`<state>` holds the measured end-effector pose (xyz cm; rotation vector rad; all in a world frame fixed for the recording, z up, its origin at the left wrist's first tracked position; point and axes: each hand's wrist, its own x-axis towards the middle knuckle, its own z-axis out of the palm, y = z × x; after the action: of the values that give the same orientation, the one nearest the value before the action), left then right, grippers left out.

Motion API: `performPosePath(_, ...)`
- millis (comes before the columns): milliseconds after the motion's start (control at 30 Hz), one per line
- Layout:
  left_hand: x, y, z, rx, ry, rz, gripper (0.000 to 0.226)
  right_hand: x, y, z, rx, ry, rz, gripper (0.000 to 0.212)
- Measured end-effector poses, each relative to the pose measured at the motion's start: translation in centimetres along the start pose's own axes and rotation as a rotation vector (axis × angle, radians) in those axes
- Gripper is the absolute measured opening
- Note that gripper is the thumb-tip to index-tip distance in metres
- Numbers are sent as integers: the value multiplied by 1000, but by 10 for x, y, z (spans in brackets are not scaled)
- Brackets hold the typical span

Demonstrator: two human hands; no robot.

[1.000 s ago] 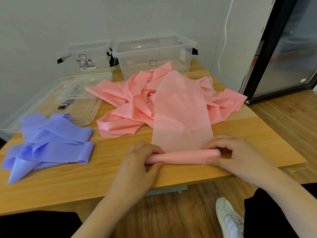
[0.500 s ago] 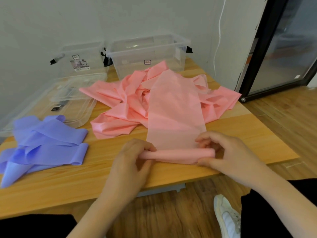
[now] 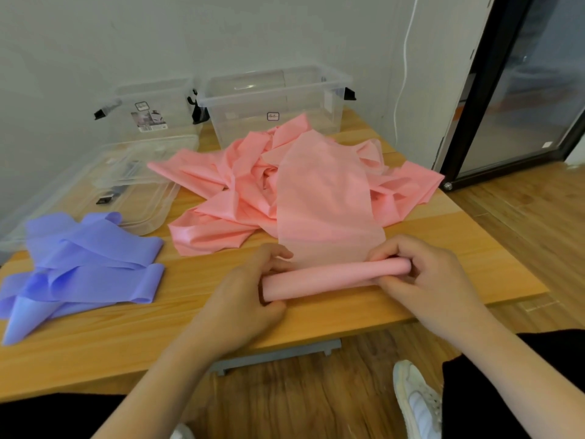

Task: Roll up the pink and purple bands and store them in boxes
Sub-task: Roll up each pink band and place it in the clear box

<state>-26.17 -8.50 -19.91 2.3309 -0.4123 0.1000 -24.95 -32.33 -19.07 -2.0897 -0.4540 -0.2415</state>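
A long pink band (image 3: 323, 198) runs from a crumpled heap at the table's middle toward me, its near end wound into a tight roll (image 3: 332, 278) close to the front edge. My left hand (image 3: 243, 299) grips the roll's left end and my right hand (image 3: 427, 277) grips its right end, fingers curled over it. A purple band (image 3: 85, 264) lies loosely folded at the left of the table. Two clear plastic boxes stand at the back by the wall: a smaller one (image 3: 152, 106) on the left and a larger one (image 3: 275, 99) beside it.
Clear box lids (image 3: 126, 191) lie flat between the purple band and the boxes. The wooden table (image 3: 126, 337) ends just below my hands. A dark-framed glass door (image 3: 522, 90) stands at the right, with wooden floor and a white shoe (image 3: 418, 400) below.
The roll has grown thicker and turned a little further up the band. Both hands stayed on its ends, and the flat strip between roll and heap has shortened slightly.
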Motion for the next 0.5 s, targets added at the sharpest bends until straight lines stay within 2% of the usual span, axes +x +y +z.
performPosePath(100,4,-3,-6,73,22,28,57,2,-2,-2,135,29,64,26)
performPosePath(200,4,-5,-14,199,-86,61,62,2,-2,-6,174,-52,90,26)
performPosePath(367,4,-10,-17,283,-245,119,62,0,-1,-12,123,-238,154,19)
performPosePath(500,6,-19,-17,362,-294,140,65,-3,0,-11,84,-279,176,20)
